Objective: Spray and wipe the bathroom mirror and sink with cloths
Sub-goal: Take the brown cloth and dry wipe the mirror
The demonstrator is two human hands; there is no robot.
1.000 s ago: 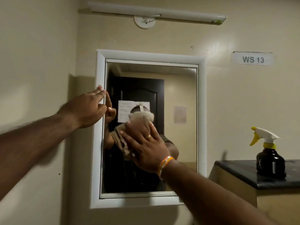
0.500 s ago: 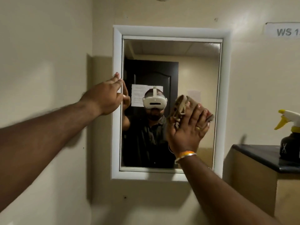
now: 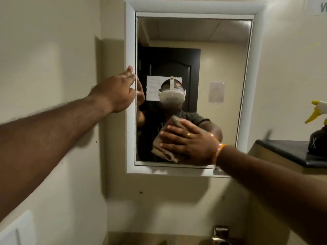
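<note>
Right hand is pressing the cloth flat-fingered against the mirror, low and left of center. Left hand, fingers straight, is bracing the mirror's left frame edge. Unwiped glass is lying mostly above the cloth, nearer the right hand.

Spray bottle right of mirror
</note>
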